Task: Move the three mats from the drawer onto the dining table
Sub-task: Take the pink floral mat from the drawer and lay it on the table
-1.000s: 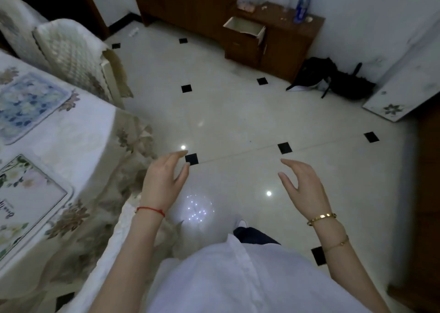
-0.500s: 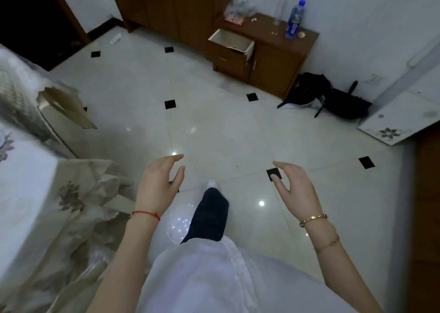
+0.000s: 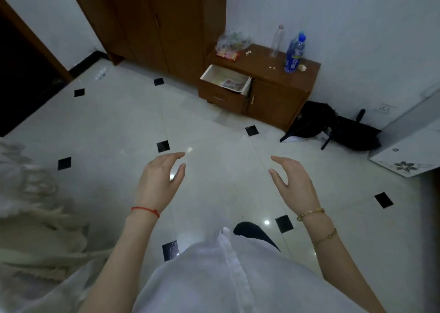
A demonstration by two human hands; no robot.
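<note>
Hands, two, bare, both raised over the tiled floor (image 3: 114,131), nothing held. Left hand (image 3: 159,181): fingers loosely spread and slightly bent, thumb apart; red string bracelet (image 3: 145,210) at the wrist. Right hand (image 3: 293,181): fingers relaxed and lightly bent, thumb apart, palm turned toward the left hand; two gold bracelets (image 3: 311,214) on the wrist and forearm.

Drawer (image 3: 225,79): pulled open, well beyond both hands, ahead and slightly nearer the right hand's line. Belongs to a low brown cabinet (image 3: 273,91) against the white wall. One mat (image 3: 232,84), printed in red and pale tones, lies flat inside it; only part of it shows above the drawer front.

Cabinet top, items: blue-labelled plastic bottle (image 3: 294,53), upright; clear empty bottle (image 3: 277,41), upright, just beside it; crumpled plastic bag (image 3: 232,42) at the end nearer the wardrobe (image 3: 154,19).

Floor, far right of the right hand: black bag (image 3: 316,119) slumped at the wall, beside a white panel (image 3: 409,146) with a flower print.

Left of the left hand: pale fabric (image 3: 31,212), folded and hanging, blurred.
</note>
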